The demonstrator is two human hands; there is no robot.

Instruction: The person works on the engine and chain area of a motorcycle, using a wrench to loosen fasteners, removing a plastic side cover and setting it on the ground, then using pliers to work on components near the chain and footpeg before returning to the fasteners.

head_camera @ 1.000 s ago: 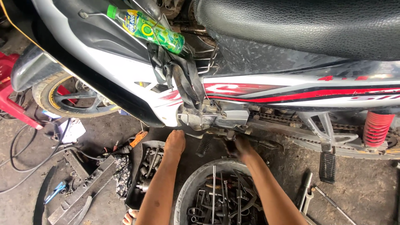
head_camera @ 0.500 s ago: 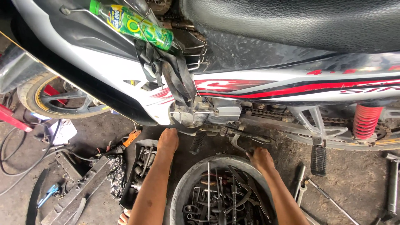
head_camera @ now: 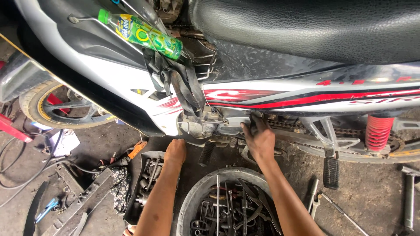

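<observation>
Under the white-and-red motorcycle (head_camera: pixel 280 94), our right hand (head_camera: pixel 261 140) grips the engine casing to steady it; our left hand (head_camera: pixel 175 151), curled shut and holding nothing, presses beside the black rubber footpeg (head_camera: pixel 206 153).

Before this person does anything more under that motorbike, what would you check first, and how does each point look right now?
1. Right hand reaches the engine area under the seat: ok.
2. Left hand in contact with the underside: cannot tell, fingers hidden.
3. Round tub of tools near both arms: ok.
4. Green bottle lies tilted on the motorbike, could slip: not ok.
5. A tool in either hand: cannot tell.
</observation>
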